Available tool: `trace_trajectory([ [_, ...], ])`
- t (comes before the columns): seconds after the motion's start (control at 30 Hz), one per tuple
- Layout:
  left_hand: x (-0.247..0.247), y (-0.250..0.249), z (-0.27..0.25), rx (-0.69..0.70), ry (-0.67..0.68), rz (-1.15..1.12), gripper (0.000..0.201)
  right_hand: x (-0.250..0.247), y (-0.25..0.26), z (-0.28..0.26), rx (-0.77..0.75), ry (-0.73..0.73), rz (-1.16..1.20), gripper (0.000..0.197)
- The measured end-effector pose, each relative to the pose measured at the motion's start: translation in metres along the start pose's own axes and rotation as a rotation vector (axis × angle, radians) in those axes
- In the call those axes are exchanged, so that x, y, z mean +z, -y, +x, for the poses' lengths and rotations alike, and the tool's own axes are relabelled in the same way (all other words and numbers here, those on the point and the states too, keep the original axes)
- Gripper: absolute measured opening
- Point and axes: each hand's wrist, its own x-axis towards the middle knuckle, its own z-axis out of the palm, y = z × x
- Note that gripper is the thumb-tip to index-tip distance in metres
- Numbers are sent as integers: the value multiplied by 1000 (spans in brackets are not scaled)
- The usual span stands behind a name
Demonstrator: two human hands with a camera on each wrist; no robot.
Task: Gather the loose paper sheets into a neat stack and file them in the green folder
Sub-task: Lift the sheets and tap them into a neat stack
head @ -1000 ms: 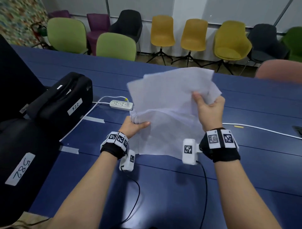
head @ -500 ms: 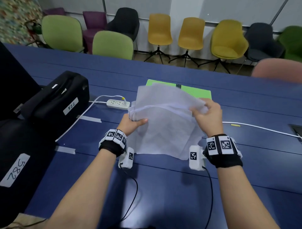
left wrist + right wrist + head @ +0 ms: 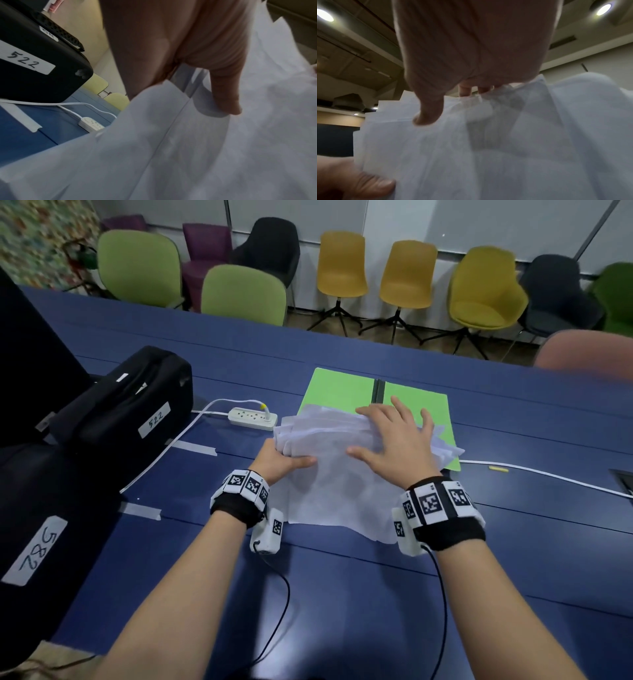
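Note:
A loose bundle of white paper sheets [image 3: 329,484] lies on the blue table [image 3: 342,594], its far edge lapping over the open green folder [image 3: 342,388]. My left hand [image 3: 277,460] grips the bundle's left edge, thumb [image 3: 224,94] on top of the sheets [image 3: 188,148]. My right hand [image 3: 394,440] lies flat on top with fingers spread, pressing the sheets [image 3: 505,148] down. The sheets are fanned and uneven at their left and right ends.
A white power strip [image 3: 251,417] and its cable lie left of the folder. Black cases labelled 522 [image 3: 130,405] and 582 [image 3: 41,542] stand at the left. Another white cable [image 3: 548,475] runs along the right. Chairs line the far side.
The sheets, held up in the air a second ago, have come down onto the table. My right hand let go of its pinch and now presses flat on top; the folder came into view.

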Motion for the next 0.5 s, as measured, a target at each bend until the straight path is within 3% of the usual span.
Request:
trace_trajectory([
  [0.13,0,-2,0,4,12,18,45,-1,10,1,-6,73,-152,76],
  [0.2,2,-4,-1,-4,23,27,46,1,13,3,11,76,-226,70],
  [0.33,2,3,1,-8,37,82,45,-4,12,7,125,105,-158,33],
  [0.43,4,4,1,20,33,153,38,-11,10,8,138,136,-145,33],
  [0.5,7,5,1,17,9,165,36,-15,9,8,115,153,-113,43],
])
